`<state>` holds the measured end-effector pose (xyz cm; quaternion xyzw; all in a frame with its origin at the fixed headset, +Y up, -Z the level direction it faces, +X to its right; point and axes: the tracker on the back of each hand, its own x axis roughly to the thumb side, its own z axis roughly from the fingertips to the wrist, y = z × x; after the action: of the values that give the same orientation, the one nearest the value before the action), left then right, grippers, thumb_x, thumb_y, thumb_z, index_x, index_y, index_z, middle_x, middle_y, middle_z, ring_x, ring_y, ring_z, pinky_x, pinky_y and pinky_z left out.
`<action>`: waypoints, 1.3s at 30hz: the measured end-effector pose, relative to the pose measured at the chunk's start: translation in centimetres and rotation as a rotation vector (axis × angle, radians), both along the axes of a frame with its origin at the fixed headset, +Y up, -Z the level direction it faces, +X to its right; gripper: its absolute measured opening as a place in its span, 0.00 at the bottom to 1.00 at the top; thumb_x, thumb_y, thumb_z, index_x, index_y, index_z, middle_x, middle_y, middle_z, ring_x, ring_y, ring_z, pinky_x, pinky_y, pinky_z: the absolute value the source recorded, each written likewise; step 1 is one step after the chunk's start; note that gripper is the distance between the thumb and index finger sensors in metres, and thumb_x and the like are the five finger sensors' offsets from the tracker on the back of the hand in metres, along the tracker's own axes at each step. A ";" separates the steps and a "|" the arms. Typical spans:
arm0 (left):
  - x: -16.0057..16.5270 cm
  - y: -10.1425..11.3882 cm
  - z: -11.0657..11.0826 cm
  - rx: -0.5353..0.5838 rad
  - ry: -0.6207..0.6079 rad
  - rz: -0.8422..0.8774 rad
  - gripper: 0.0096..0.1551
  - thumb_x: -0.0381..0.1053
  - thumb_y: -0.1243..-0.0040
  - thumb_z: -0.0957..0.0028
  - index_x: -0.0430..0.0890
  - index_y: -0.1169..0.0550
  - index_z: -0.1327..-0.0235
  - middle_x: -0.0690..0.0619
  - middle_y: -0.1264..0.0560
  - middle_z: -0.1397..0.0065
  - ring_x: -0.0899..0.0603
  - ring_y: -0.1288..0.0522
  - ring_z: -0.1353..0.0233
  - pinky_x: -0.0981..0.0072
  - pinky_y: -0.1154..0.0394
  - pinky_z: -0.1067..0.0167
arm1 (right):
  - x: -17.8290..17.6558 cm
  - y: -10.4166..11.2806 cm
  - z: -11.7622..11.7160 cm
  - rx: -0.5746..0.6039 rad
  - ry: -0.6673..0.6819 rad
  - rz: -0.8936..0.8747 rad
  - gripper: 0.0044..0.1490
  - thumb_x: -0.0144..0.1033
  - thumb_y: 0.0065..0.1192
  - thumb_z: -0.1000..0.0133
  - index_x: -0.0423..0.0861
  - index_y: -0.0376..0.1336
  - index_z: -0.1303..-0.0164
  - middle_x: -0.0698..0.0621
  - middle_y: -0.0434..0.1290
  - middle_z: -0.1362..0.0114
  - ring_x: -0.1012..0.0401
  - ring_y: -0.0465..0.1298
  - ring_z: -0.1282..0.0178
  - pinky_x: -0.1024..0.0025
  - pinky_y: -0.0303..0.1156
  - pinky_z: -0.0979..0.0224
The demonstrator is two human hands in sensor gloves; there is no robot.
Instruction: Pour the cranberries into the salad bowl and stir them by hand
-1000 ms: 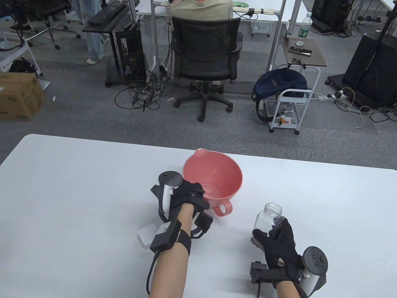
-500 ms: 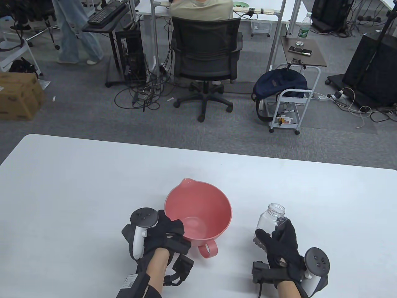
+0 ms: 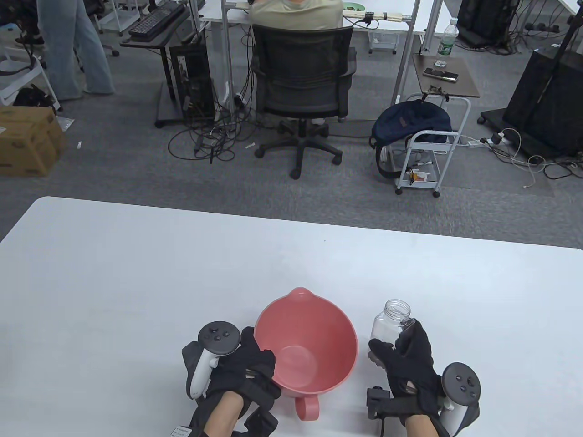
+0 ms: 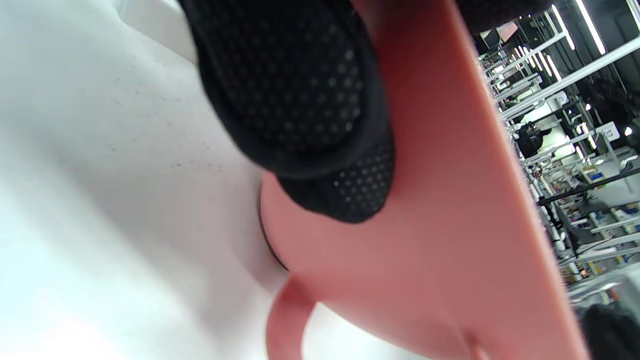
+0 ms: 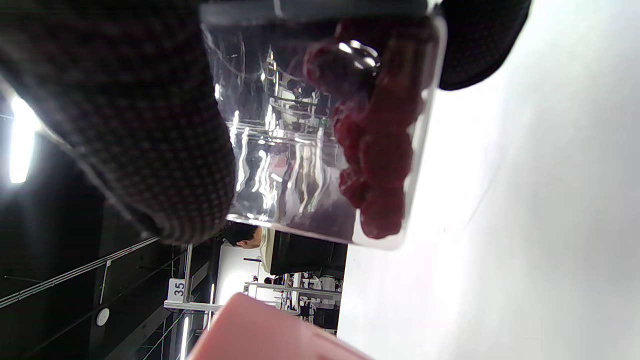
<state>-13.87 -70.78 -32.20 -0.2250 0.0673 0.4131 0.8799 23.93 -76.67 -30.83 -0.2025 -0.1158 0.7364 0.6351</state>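
Bench: white and bare (image 3: 136,282); my pink bowl (image 3: 305,346) stands near its front edge, its handle toward me and its spout away.
Room: grey carpet, a black office chair (image 3: 303,86) with a person seated in it, a white cart (image 3: 428,150) carrying a dark backpack, and a cardboard box (image 3: 27,141) at the left.
Left hand: my left hand (image 3: 241,368) grips the bowl's left rim, fingers curled over the wall.
Right hand: my right hand (image 3: 405,359) is wrapped round the clear jar (image 3: 391,321), which stands upright and lidless just to the right of the bowl.
Hidden: from above my fingers cover the jar's lower part, so its contents cannot be seen there.
Right wrist view: dark red cranberries (image 5: 375,145) lie inside the jar.
Left wrist view: a dotted fingertip (image 4: 345,190) presses the bowl's outer wall; the bowl's inside cannot be seen here.
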 end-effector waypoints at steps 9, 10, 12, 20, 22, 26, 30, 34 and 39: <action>-0.1 0.1 -1.8 -0.079 -0.045 -0.305 0.44 0.53 0.50 0.34 0.50 0.62 0.22 0.40 0.33 0.19 0.55 0.06 0.64 0.83 0.08 0.67 | -0.2 -0.1 -0.1 -0.018 0.007 0.017 0.62 0.55 0.93 0.65 0.63 0.54 0.25 0.55 0.61 0.23 0.51 0.66 0.26 0.46 0.73 0.32; -0.1 0.1 -1.9 -0.087 -0.042 -0.286 0.44 0.53 0.50 0.34 0.51 0.62 0.21 0.41 0.33 0.19 0.55 0.06 0.64 0.83 0.08 0.68 | -0.2 -0.1 -0.1 -0.019 0.008 0.020 0.62 0.55 0.93 0.65 0.63 0.54 0.25 0.55 0.61 0.23 0.51 0.66 0.26 0.46 0.73 0.32; 0.1 0.2 -2.2 -0.086 -0.034 -0.269 0.43 0.53 0.48 0.34 0.50 0.61 0.21 0.41 0.31 0.19 0.54 0.06 0.64 0.82 0.08 0.68 | -0.3 0.1 -0.2 -0.013 0.011 0.029 0.62 0.55 0.93 0.65 0.63 0.54 0.25 0.55 0.61 0.23 0.51 0.66 0.26 0.46 0.73 0.32; 1.3 1.1 -3.0 -0.072 -0.073 -0.459 0.45 0.54 0.46 0.34 0.48 0.60 0.21 0.40 0.30 0.21 0.57 0.06 0.63 0.82 0.08 0.68 | -0.9 0.9 -0.5 0.019 0.052 0.073 0.62 0.56 0.93 0.65 0.64 0.54 0.26 0.55 0.61 0.22 0.51 0.66 0.26 0.46 0.74 0.33; 1.4 1.2 -3.1 -0.073 -0.073 -0.470 0.45 0.53 0.46 0.34 0.48 0.60 0.21 0.41 0.29 0.21 0.57 0.06 0.64 0.83 0.09 0.69 | -1.0 0.8 -0.4 0.015 0.055 0.078 0.62 0.56 0.93 0.65 0.64 0.54 0.26 0.55 0.62 0.23 0.51 0.66 0.26 0.46 0.74 0.34; 1.9 1.4 -3.3 -0.088 -0.072 -0.521 0.46 0.53 0.45 0.34 0.48 0.60 0.21 0.38 0.28 0.23 0.58 0.06 0.67 0.84 0.09 0.71 | -1.0 0.9 -0.5 0.027 0.057 0.075 0.62 0.56 0.93 0.65 0.64 0.54 0.26 0.55 0.62 0.23 0.51 0.66 0.26 0.46 0.74 0.33; 2.0 1.5 -3.4 -0.096 -0.067 -0.516 0.46 0.52 0.45 0.34 0.47 0.60 0.21 0.35 0.30 0.24 0.57 0.06 0.67 0.84 0.08 0.72 | -1.2 2.3 -0.6 0.092 0.098 0.102 0.62 0.55 0.93 0.65 0.65 0.55 0.26 0.54 0.62 0.22 0.50 0.66 0.26 0.46 0.75 0.34; 2.0 1.5 -3.3 -0.092 -0.063 -0.517 0.45 0.52 0.45 0.34 0.48 0.60 0.21 0.36 0.30 0.23 0.57 0.06 0.67 0.84 0.08 0.72 | -1.6 4.2 -0.5 0.146 0.150 0.222 0.62 0.49 0.95 0.66 0.63 0.57 0.26 0.49 0.66 0.21 0.47 0.67 0.26 0.54 0.80 0.39; 2.1 1.5 -3.3 -0.097 -0.053 -0.526 0.45 0.52 0.45 0.34 0.48 0.60 0.21 0.35 0.30 0.23 0.57 0.06 0.67 0.84 0.08 0.72 | -1.4 5.3 0.0 0.198 0.166 0.258 0.62 0.44 0.97 0.67 0.56 0.58 0.26 0.47 0.68 0.22 0.47 0.68 0.27 0.61 0.82 0.39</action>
<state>-11.77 -69.31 -35.50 -0.2525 0.1201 0.1607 0.9466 22.52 -71.38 -30.87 -0.0610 -0.1598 0.8111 0.5594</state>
